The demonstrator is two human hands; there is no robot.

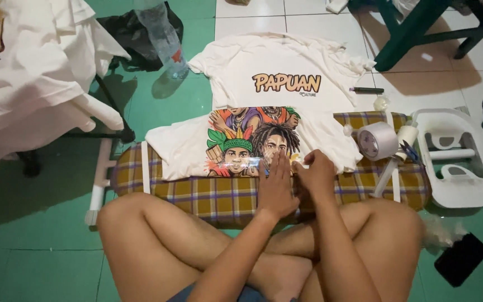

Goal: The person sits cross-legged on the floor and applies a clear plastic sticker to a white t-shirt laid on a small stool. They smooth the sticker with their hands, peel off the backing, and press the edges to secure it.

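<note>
A white T-shirt (286,61) with a colourful printed picture of faces (241,140) lies spread over a low yellow plaid ironing board (197,193) in front of my crossed legs. My left hand (276,187) lies flat, fingers together and pointing away, pressing on the near edge of the shirt and a glossy clear film over the print. My right hand (315,170) is beside it, touching it, fingers curled down onto the same edge of the shirt. Neither hand grips anything that I can see.
A roll of tape (377,141) and small tools lie at the board's right end. A white plastic stand (458,162) sits to the right, a dark phone (460,258) near it. More white shirts (23,67) lie on a rack at left; a plastic bottle (163,39) stands behind.
</note>
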